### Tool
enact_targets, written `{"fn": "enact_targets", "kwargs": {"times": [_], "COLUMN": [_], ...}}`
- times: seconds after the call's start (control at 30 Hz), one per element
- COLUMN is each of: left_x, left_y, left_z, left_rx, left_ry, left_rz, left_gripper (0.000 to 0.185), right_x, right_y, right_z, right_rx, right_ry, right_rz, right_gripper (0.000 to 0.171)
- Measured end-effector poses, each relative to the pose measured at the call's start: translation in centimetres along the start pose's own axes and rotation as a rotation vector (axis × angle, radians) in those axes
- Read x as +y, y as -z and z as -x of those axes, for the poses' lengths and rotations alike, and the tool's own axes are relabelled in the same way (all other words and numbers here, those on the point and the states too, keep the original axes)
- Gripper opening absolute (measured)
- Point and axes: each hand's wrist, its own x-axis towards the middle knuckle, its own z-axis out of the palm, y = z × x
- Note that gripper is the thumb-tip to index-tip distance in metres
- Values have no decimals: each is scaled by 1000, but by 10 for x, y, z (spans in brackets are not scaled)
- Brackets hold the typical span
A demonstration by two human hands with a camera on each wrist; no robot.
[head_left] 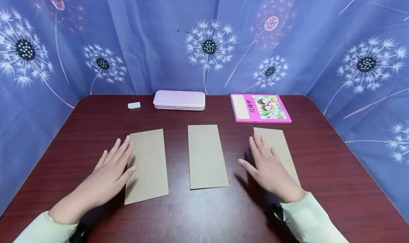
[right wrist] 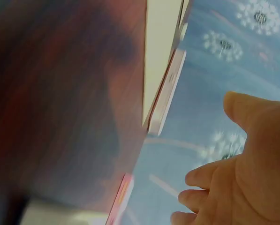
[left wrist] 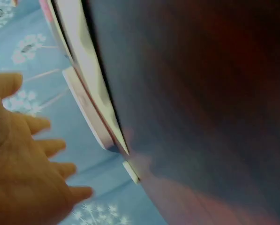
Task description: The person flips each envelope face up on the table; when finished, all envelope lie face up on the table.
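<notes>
Fingers are spread flat on both our hands, left hand (head_left: pixel 107 177) touching the left envelope (head_left: pixel 148 165), right hand (head_left: pixel 271 170) over the right envelope (head_left: pixel 281 147), holding nothing.

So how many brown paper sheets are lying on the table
3. The left sheet lies by the left hand, the middle sheet between both hands, and the right sheet partly under the right hand.

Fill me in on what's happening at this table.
A person sits at a dark red table with three brown envelopes in a row. The left hand lies flat, fingers straight, at the left envelope's edge. The right hand lies flat over the right envelope. The middle envelope is untouched. Behind are an eraser, a pencil case and a pink book.
</notes>
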Motion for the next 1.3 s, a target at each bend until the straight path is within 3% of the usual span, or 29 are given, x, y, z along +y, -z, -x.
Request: {"fn": "enact_targets", "kwargs": {"times": [0.2,0.33,0.53,0.67,0.9,1.13,1.3], "left_x": [-33,-56,-71,-71,-68,-68,-67], "left_y": [5,15,25,24,17,9,10], "left_z": [-13,-27,-48,-59,-66,-67,-64], "left_rx": [51,59,-40,-84,-132,-144,-144], "left_ry": [-201,-264,-222,-221,-237,-231,-216], "left_rz": [-106,-181,-238,-261,-275,-271,-261], "left_gripper": [56,63,75,82,84,78,71], "right_x": [-39,-76,-131,-157,-175,-177,-178], "right_y": [-10,-17,-35,-54,-76,-78,-76], "right_z": [-15,-27,-43,-48,-49,-52,-48], "right_rx": [-22,-113,-188,-182,-170,-169,-77], "right_ry": [111,217,458,554,596,583,655], "right_rz": [88,168,295,382,531,548,589], "right_gripper": [84,85,82,84,89,85,73]}}
